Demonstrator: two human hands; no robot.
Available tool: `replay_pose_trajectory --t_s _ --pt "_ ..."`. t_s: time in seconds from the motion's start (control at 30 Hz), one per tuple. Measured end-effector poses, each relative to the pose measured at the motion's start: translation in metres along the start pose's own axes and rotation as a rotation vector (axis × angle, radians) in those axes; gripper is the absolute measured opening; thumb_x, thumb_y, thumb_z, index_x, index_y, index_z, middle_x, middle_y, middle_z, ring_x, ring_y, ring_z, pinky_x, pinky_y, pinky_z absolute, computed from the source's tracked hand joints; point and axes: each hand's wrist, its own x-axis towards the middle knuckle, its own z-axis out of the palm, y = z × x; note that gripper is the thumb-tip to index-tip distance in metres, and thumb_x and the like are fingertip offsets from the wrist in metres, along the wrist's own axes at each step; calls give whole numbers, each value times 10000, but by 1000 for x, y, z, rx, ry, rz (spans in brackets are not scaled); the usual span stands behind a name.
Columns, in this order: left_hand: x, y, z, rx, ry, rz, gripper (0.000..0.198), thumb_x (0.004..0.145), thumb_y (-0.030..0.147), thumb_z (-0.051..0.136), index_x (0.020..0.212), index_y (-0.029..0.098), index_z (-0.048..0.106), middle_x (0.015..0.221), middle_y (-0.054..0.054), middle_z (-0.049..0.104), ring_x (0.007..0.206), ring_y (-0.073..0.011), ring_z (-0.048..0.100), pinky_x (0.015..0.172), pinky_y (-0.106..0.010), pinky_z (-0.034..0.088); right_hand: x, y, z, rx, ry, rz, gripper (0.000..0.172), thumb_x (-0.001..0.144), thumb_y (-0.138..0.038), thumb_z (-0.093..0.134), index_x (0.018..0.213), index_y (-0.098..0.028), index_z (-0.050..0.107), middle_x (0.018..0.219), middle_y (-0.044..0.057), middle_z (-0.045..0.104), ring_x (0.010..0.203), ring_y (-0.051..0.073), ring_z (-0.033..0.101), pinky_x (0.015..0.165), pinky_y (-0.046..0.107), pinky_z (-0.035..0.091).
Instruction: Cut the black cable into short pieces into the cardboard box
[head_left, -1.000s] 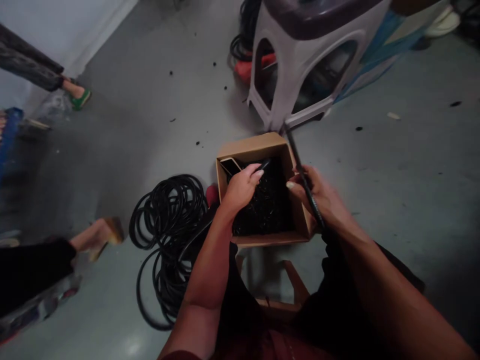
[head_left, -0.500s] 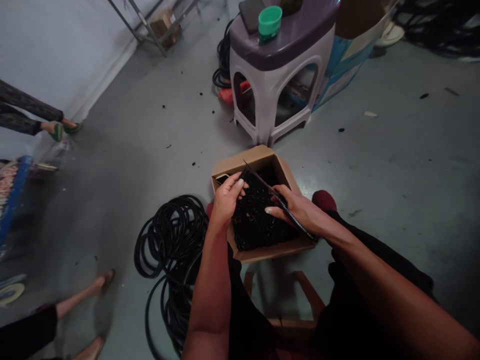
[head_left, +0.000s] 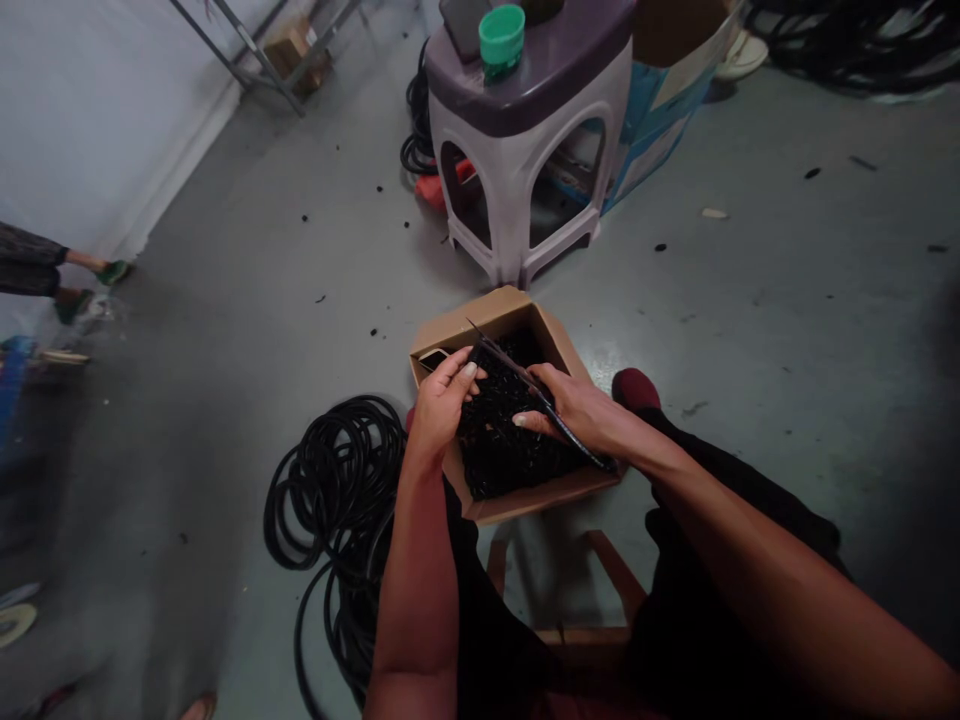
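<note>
Over a cardboard box [head_left: 551, 492], my right hand [head_left: 566, 400] is wrapped round dark scissors [head_left: 506, 362]. Their slim blades point up and left, and a black handle runs back under my wrist. My left hand [head_left: 444, 395] has thumb and fingers pinched on a small black rubber piece [head_left: 475, 353] beside the blades; whether blade and piece touch, I cannot tell. Many small shiny black pieces [head_left: 499, 455] fill the box below both hands. Coils of black rubber tubing [head_left: 337, 470] lie on the floor left of the box.
A plastic stool [head_left: 517, 110] with a green cup [head_left: 501, 38] stands beyond the box. Behind it are a blue carton [head_left: 649, 120] and more black coils [head_left: 862, 45]. Another person's feet [head_left: 94, 285] show at the left. Small black scraps dot the floor.
The view has shifted slightly, so most things sit a little further left. My hands keep nearly the same pose over the box. The person walking at lower left has mostly left the view.
</note>
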Motion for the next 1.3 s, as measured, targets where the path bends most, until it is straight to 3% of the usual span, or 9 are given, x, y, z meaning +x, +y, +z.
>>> replay_pose_trajectory --t_s 0.3,0.77,1.1,1.3 --pt "0 -3 1 53 7 21 413 847 352 556 1207 155 601 863 -46 668 676 -85 538 677 -230 452 1 1 2 2 -6 -11 533 835 -571 518 1187 -177 453 1117 127 598 987 272 574 775 351 419" --pt "-8 11 0 237 -138 -46 432 850 338 540 1209 108 604 927 -77 694 718 -109 564 698 -242 457 1 1 8 -108 -8 7 545 820 -591 523 1148 -161 454 1074 144 571 971 295 568 771 364 417" --pt "-4 2 -2 348 -131 -75 404 877 304 475 1227 128 575 903 -59 691 687 -104 560 689 -241 450 4 -6 21 -114 -20 79 208 898 -365 421 997 -183 440 988 118 602 908 254 576 719 315 385" --pt "-2 0 -2 339 -124 -68 397 879 292 462 1222 121 565 876 -59 681 678 -103 554 666 -234 442 9 -4 26 -107 4 88 148 874 -305 414 970 -194 435 997 115 606 897 243 569 699 305 363"
